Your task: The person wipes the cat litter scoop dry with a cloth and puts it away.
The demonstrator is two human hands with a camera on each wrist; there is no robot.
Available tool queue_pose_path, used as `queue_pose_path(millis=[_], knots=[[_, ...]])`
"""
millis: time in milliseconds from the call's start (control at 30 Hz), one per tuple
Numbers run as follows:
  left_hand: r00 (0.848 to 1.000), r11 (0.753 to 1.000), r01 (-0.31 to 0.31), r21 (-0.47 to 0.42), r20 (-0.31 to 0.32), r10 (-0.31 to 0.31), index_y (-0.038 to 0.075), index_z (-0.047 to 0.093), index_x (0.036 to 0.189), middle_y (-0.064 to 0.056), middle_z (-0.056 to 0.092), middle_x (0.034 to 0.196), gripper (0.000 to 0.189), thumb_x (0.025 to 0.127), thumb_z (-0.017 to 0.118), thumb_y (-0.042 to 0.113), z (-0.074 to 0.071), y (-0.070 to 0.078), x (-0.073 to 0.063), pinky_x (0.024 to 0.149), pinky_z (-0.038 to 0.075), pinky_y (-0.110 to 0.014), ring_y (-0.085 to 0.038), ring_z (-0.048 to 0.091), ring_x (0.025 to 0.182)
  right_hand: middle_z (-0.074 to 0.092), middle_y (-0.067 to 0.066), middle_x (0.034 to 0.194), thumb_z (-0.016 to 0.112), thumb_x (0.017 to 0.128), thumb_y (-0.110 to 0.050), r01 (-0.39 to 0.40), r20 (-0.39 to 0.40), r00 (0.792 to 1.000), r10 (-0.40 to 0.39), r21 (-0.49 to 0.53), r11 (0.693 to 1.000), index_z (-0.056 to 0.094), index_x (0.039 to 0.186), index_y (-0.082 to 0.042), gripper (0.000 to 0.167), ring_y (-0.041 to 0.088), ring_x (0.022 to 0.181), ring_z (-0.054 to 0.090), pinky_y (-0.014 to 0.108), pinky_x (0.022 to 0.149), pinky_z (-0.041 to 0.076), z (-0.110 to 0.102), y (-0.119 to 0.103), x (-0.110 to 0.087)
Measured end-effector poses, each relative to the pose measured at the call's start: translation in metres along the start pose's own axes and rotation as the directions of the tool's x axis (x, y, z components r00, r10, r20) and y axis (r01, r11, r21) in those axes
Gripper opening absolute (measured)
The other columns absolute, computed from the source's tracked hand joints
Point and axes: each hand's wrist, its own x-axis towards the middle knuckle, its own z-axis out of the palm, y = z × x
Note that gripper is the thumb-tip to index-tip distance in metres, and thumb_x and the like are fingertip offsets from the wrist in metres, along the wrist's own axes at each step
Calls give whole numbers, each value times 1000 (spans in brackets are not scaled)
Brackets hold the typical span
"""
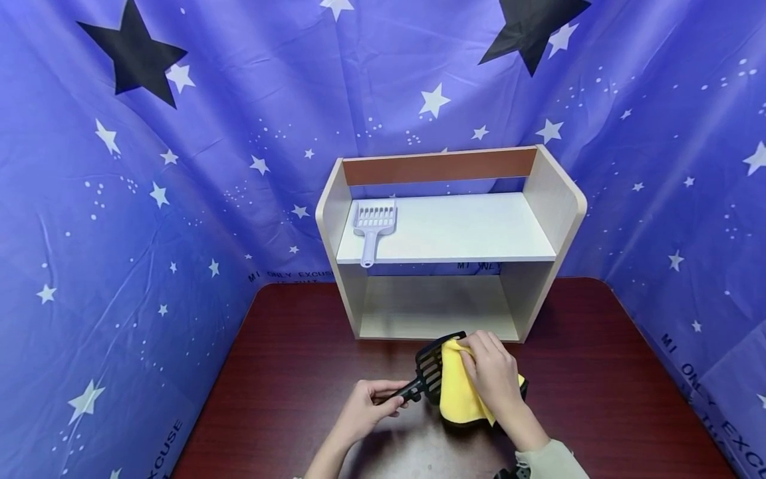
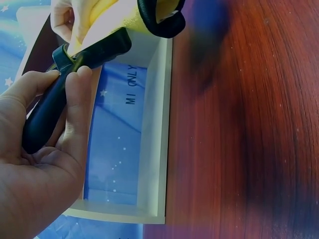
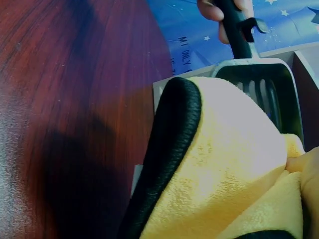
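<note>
In the head view my left hand point(image 1: 366, 411) grips the handle of a black slotted litter scoop point(image 1: 428, 372), held tilted above the table. My right hand point(image 1: 492, 374) pinches a yellow cloth point(image 1: 457, 392) with dark edging, which lies over the right side of the scoop's head. The left wrist view shows the thumb and fingers round the black handle point(image 2: 46, 117). From the right wrist, the cloth point(image 3: 224, 164) hangs in front of the scoop's slotted head point(image 3: 259, 94) and hides part of it. Only a bit of the right hand point(image 3: 310, 174) shows there.
A pale two-level shelf point(image 1: 445, 229) stands at the back of the dark red table point(image 1: 287, 372). On its upper board lies a light grey slotted scoop point(image 1: 374, 223), its handle reaching over the front edge. Blue star-print curtains point(image 1: 239, 133) surround the table.
</note>
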Motion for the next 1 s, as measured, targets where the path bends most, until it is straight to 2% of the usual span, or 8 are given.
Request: queue_pose_path(millis=[67, 133, 300, 433, 600, 733, 1000], knots=[[1000, 1000, -6, -3, 2, 6, -13, 64, 122, -35, 69, 106, 33, 92, 66, 3, 0, 1, 0, 70, 60, -18, -22, 75, 90, 65, 2, 84, 81, 72, 0, -5, -8, 1000, 5, -6, 1000, 68, 90, -9, 23, 19, 75, 61, 36, 53, 53, -1, 1, 1], [1000, 1000, -4, -10, 3, 4, -13, 63, 122, -35, 69, 107, 34, 93, 65, 2, -1, 3, 0, 70, 59, -18, -16, 74, 88, 65, 2, 83, 81, 72, 0, -10, -9, 1000, 10, -9, 1000, 68, 89, -8, 23, 19, 74, 60, 34, 52, 52, -2, 3, 2], [1000, 1000, -18, -17, 13, 19, -15, 62, 123, -37, 67, 108, 35, 93, 65, 3, -3, 2, -1, 71, 60, -19, -9, 73, 88, 63, 1, 81, 82, 72, 0, -36, -9, 999, 36, -17, 999, 68, 88, -9, 23, 17, 71, 57, 33, 51, 50, -5, 7, 3], [1000, 1000, -20, -10, 3, 20, -15, 62, 122, -37, 68, 108, 34, 93, 65, 3, -5, -2, -2, 71, 61, -20, -15, 74, 90, 62, 1, 81, 82, 72, 0, -55, 2, 999, 55, -13, 998, 68, 89, -9, 24, 17, 72, 56, 34, 55, 50, -7, 10, 2], [1000, 1000, -7, 1, -29, 7, -14, 63, 122, -39, 67, 107, 34, 93, 65, 3, -6, -6, -3, 71, 60, -20, -23, 75, 90, 64, 1, 86, 78, 74, -1, 8, 28, 1000, -11, 79, 997, 69, 91, -8, 21, 18, 79, 59, 37, 66, 52, -8, 7, 0], [999, 1000, 1, 16, -49, 0, -11, 65, 121, -37, 68, 107, 32, 93, 65, 4, -4, -6, 0, 71, 61, -20, -27, 75, 91, 65, 0, 88, 77, 76, -4, 65, 36, 997, -70, 136, 989, 70, 92, -10, 18, 19, 82, 60, 35, 69, 52, -6, -1, 0], [999, 999, -14, 32, -52, 16, -11, 65, 121, -32, 71, 104, 32, 93, 66, 4, 3, 2, 4, 70, 61, -21, -18, 75, 87, 66, -4, 89, 74, 81, -13, 121, 44, 991, -130, 165, 979, 70, 91, -13, 11, 15, 82, 58, 31, 68, 51, 1, -16, 4]])
